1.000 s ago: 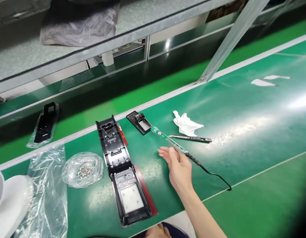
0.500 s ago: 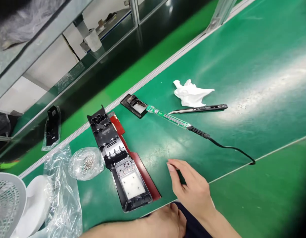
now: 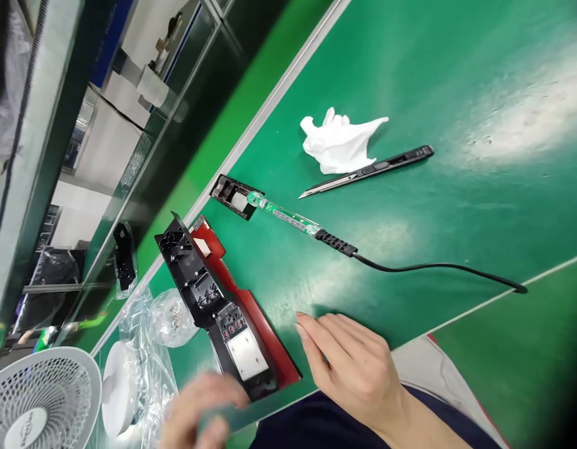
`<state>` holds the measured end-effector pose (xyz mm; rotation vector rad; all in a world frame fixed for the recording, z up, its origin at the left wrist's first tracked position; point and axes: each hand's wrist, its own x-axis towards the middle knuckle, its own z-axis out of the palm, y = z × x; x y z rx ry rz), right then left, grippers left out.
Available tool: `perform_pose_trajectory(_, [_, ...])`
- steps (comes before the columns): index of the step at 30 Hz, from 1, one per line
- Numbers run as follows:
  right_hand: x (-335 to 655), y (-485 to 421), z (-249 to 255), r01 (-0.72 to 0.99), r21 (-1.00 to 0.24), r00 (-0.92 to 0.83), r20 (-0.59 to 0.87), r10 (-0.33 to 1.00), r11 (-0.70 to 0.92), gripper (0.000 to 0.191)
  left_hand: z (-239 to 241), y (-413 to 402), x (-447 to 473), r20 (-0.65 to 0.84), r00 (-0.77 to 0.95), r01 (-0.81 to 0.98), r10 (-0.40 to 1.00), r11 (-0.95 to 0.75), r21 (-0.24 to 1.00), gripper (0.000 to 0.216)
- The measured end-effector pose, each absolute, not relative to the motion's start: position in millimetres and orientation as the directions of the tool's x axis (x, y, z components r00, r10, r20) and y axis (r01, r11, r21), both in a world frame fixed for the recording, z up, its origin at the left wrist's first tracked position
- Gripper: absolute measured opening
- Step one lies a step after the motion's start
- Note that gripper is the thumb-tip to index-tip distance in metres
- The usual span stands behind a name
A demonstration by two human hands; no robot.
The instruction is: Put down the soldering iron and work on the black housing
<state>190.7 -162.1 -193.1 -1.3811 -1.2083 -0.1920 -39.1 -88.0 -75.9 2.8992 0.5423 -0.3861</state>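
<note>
R hand (image 3: 358,368) is laid flat, grip apart, on green surface (image 3: 410,237) beside black housing (image 3: 214,305); blurred L hand (image 3: 199,405), grip unclear, is seen prob. touching its near end.

Bench layout, hands at the near edge

Right hand (image 3: 351,368) lies flat on the mat (image 3: 457,75) at 6 o'clock; long casing (image 3: 220,308) just beside it at 9, on a flat sheet (image 3: 260,324). Left hand (image 3: 199,408), blurred, at the casing's near end, 7 o'clock. Screw bag (image 3: 171,318) left of the casing, fan (image 3: 40,399) far at 8. Circuit strip (image 3: 286,216) at 12 from the right hand, small frame (image 3: 232,196) at its far-left end, cable (image 3: 433,268) trailing toward 3. Knife (image 3: 367,170) behind the strip, tissue (image 3: 338,143) touching it, farther back.
</note>
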Motion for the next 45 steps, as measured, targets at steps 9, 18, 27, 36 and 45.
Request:
perform_pose_trajectory(9, [190,-159,-193,0.736,-0.612,0.413,0.745,0.524,0.289,0.006,-90,0,-35,0.07,0.642,0.751,0.763,-0.645,0.138,0.07])
perform_pose_trajectory(18, [185,-157,-187,0.776,-0.584,0.384,0.738,0.555,0.24,0.009,-102,0,-32,0.149,0.719,0.677,0.679,-0.733,0.07,0.076])
perform_pose_trajectory(27, [183,-153,-184,0.831,-0.514,0.326,0.759,0.564,0.211,0.011,-96,22,-42,0.19,0.749,0.619,0.635,-0.772,0.143,0.074])
perform_pose_trajectory(36, [183,-148,-176,0.889,-0.409,0.227,0.786,0.575,0.208,0.013,-75,106,-16,0.159,0.669,0.719,0.726,-0.686,0.108,0.073])
perform_pose_trajectory(45, [174,-149,-178,0.922,-0.35,0.191,0.785,0.589,0.167,0.017,-62,113,-21,0.028,0.667,0.734,0.745,-0.663,0.146,0.065])
